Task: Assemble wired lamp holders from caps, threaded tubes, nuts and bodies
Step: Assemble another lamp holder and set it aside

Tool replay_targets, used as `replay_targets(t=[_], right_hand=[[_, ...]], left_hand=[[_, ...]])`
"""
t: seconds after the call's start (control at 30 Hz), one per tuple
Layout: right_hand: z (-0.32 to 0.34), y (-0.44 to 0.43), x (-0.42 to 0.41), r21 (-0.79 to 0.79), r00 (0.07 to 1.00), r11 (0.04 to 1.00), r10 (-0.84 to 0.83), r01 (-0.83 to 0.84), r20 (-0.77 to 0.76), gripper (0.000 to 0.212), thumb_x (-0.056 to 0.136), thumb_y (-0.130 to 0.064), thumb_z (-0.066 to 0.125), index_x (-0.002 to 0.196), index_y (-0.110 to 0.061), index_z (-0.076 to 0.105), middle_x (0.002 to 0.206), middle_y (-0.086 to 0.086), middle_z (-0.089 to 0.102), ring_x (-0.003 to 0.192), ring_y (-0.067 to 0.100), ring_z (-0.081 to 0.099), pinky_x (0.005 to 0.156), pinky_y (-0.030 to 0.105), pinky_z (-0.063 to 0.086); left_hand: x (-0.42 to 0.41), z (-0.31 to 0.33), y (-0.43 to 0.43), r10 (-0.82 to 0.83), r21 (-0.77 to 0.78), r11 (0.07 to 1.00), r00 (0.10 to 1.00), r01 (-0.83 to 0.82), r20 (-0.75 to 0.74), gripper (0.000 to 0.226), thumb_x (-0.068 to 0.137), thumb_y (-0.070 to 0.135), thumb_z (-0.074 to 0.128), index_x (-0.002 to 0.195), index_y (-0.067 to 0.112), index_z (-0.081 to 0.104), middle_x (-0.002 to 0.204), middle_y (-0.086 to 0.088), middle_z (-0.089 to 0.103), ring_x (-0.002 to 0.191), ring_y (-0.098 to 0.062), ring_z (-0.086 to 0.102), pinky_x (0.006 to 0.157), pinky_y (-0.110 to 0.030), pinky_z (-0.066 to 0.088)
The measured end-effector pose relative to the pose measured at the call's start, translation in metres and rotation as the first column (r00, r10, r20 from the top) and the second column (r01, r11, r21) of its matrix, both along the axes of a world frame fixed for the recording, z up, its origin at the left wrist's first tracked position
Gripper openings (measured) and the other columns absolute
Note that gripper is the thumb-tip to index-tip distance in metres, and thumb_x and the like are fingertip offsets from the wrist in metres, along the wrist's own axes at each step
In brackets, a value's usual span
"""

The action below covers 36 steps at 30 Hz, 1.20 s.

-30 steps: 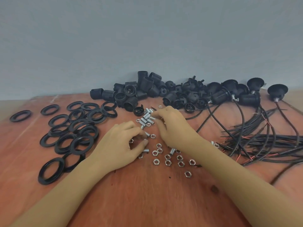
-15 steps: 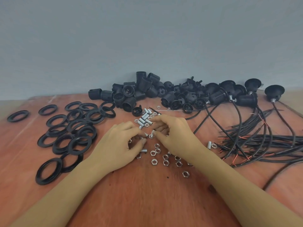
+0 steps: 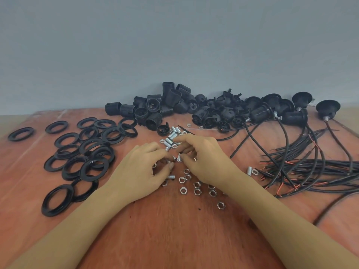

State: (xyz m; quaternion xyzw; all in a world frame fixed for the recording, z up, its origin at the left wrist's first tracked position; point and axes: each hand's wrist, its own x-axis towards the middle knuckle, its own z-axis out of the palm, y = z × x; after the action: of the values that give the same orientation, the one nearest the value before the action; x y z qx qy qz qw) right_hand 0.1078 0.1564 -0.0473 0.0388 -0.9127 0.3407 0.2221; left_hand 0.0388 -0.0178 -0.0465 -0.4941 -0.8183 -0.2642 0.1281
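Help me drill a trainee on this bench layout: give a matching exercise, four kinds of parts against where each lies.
Parts:
1. black rings
2. hex nuts
3. black wires
4. threaded lamp holder bodies

Places:
A. far back
B. left
C. right
D. middle front

Pairs: 1-B, 2-D, 3-C, 4-A

Soft, even light is falling from above, casting faint shadows beneath the left hand [image 3: 139,171] and right hand [image 3: 206,162] on the worktop [image 3: 174,230]. The nuts [image 3: 197,191] are glinting. Wide-angle distortion is bowing the worktop's far edge toward the frame's corners; fine detail is looking soft.
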Motion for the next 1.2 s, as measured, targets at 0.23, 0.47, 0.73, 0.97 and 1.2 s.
replay_targets(t=[0.23,0.47,0.73,0.97,1.2], right_hand=[[-0.001,0.000,-0.002,0.020,1.000,1.000,0.003,-0.003,-0.001,0.037,0.084,0.005,0.062,0.117,-0.012,0.068,0.097,0.000,0.073,0.084,0.011,0.067,0.076,0.013,0.050],[-0.006,-0.005,0.001,0.082,1.000,0.997,0.014,-0.012,-0.021,0.033,0.080,0.005,0.070,0.111,-0.006,0.070,0.103,0.006,0.064,0.092,0.017,0.063,0.084,0.034,0.053],[0.003,-0.001,0.014,-0.619,0.996,0.781,-0.060,0.083,0.058,0.031,0.076,-0.001,0.080,0.098,-0.021,0.070,0.086,-0.004,0.071,0.069,0.010,0.067,0.065,0.027,0.057],[0.010,-0.007,0.019,-0.881,0.997,0.473,0.066,-0.003,0.032,0.033,0.071,0.005,0.081,0.099,-0.010,0.071,0.083,0.004,0.074,0.074,0.015,0.071,0.067,0.018,0.054],[0.008,-0.009,0.021,-0.931,0.997,0.365,0.072,0.011,0.040,0.030,0.072,0.002,0.079,0.100,-0.004,0.068,0.082,0.009,0.075,0.071,0.021,0.069,0.067,0.025,0.057]], left_hand=[[0.000,0.000,0.000,0.008,-0.003,1.000,1.000,-0.008,-0.002,0.010,0.087,0.024,0.067,0.092,0.018,0.073,0.084,0.011,0.057,0.077,-0.015,0.056,0.074,-0.042,0.045],[0.001,0.000,0.000,0.013,0.011,1.000,1.000,-0.013,0.003,0.013,0.086,0.027,0.065,0.094,0.021,0.074,0.084,0.013,0.056,0.076,-0.009,0.052,0.074,-0.039,0.045],[0.004,0.003,0.002,0.021,0.183,0.983,1.000,-0.025,0.020,0.046,0.080,0.038,0.072,0.123,0.025,0.064,0.084,0.018,0.057,0.071,0.005,0.049,0.073,-0.038,0.050],[0.006,0.001,0.004,-0.059,0.385,0.919,0.996,0.082,-0.071,0.024,0.083,0.030,0.072,0.100,0.013,0.075,0.091,0.009,0.069,0.067,-0.010,0.061,0.064,-0.044,0.052],[0.004,-0.006,0.007,-0.055,0.416,0.906,0.996,0.078,-0.067,0.022,0.081,0.021,0.077,0.100,0.010,0.077,0.093,0.008,0.068,0.071,-0.003,0.062,0.068,-0.033,0.054]])
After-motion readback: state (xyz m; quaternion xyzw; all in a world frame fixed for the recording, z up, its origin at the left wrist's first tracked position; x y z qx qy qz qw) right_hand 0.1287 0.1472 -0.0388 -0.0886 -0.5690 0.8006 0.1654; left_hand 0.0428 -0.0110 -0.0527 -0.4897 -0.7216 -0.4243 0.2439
